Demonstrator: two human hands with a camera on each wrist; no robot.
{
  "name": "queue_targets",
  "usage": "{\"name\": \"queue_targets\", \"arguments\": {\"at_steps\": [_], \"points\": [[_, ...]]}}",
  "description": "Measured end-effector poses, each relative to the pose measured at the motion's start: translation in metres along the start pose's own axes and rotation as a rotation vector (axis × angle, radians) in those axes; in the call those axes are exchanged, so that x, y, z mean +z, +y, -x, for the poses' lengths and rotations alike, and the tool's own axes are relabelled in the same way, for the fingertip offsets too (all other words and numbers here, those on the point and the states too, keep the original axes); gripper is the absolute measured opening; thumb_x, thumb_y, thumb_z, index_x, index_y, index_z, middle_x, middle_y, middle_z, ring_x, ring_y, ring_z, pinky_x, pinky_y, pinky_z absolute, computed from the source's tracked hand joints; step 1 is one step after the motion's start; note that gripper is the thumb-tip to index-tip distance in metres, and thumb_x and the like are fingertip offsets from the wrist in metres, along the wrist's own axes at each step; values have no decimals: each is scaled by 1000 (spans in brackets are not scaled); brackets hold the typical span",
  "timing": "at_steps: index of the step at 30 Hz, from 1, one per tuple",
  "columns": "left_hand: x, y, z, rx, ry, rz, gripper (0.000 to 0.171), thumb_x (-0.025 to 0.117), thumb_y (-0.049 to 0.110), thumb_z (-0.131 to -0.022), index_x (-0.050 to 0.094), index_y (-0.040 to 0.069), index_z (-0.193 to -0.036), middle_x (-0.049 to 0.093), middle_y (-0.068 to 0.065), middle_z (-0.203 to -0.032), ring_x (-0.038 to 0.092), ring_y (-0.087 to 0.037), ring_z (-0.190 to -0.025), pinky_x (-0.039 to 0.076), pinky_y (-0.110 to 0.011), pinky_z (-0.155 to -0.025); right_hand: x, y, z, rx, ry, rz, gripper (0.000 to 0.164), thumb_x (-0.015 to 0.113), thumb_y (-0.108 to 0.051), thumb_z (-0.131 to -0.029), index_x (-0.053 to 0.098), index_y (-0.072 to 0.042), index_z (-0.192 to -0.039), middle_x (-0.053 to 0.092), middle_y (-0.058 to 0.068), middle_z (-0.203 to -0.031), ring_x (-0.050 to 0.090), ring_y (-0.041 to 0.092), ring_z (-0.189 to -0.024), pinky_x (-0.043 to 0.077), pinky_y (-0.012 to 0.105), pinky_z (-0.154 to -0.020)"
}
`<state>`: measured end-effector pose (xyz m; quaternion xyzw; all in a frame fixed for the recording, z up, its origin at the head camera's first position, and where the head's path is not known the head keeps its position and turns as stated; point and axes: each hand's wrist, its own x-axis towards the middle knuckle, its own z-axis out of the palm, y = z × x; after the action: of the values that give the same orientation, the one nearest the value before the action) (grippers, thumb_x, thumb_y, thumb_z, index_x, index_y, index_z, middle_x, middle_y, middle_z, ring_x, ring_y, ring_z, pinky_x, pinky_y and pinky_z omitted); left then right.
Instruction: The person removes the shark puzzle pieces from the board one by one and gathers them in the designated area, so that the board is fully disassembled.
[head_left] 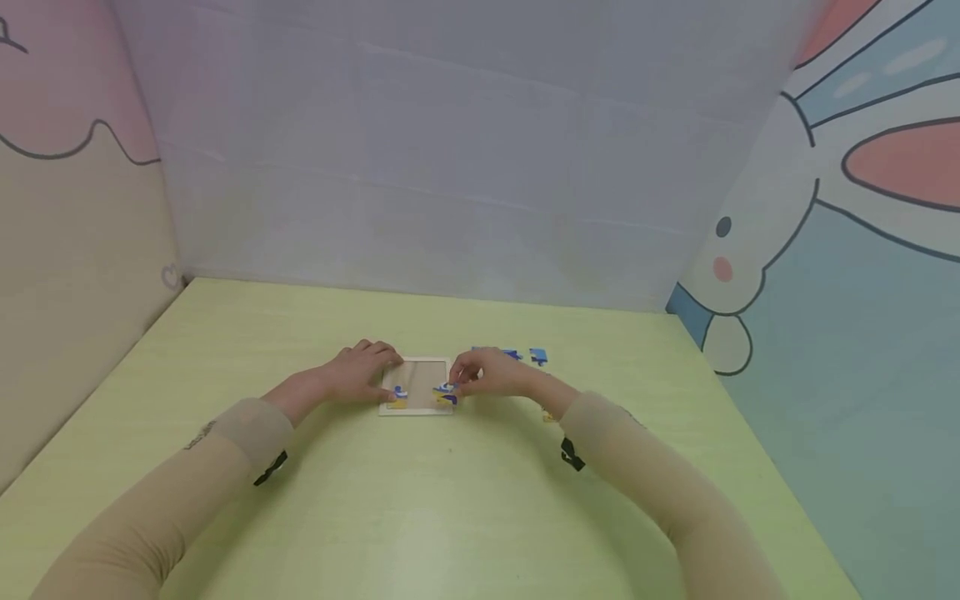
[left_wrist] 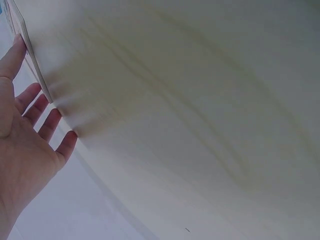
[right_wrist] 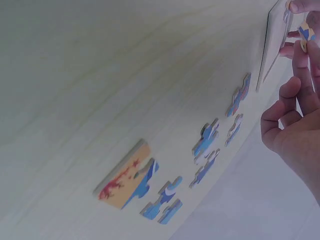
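Note:
A shallow wooden puzzle tray with a pale rim lies on the table. In the head view, a blue-and-yellow jigsaw piece sits in its lower left corner. My left hand rests at the tray's left side, thumb by that corner piece and fingers spread near the upper left corner. In the left wrist view, the thumb touches the tray's edge. My right hand pinches a small blue-and-yellow jigsaw piece between thumb and fingertips, over the tray's lower right part.
Several loose jigsaw pieces lie right of the tray, among them a blue one and an orange-and-blue one with red markings. The right forearm partly covers others. Behind the pale yellow table stands a plain wall, with printed panels at both sides.

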<state>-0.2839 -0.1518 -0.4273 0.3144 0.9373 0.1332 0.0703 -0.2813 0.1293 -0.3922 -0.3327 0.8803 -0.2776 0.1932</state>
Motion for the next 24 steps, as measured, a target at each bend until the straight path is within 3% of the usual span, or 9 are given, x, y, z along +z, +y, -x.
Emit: {"name": "queue_targets", "arguments": {"at_steps": [7, 15, 24], "points": [[0, -1, 1, 13, 0, 16, 64, 66, 46, -85, 47, 11, -135, 42, -13, -141, 35, -38, -128, 32, -62, -99, -10, 14, 22, -19, 7, 2, 9, 70, -19, -86, 65, -15, -92, 67, -6, -84, 59, 8, -78, 48, 26, -72], [0, -2, 1, 14, 2, 32, 64, 67, 46, -85, 47, 11, -135, 42, -12, -141, 35, -36, -128, 32, -60, -99, -19, 34, 47, 37, -31, -23, 6, 69, -19, -87, 66, -16, -92, 64, -6, -85, 59, 10, -79, 50, 25, -72], [0, -2, 3, 1, -6, 25, 65, 66, 46, -85, 47, 12, -136, 42, -12, -141, 35, -37, -128, 32, -60, -100, -24, 48, 65, 69, -59, 30, 9, 70, -19, -86, 67, -13, -93, 65, -6, -84, 58, 8, -77, 50, 23, -70]]}}
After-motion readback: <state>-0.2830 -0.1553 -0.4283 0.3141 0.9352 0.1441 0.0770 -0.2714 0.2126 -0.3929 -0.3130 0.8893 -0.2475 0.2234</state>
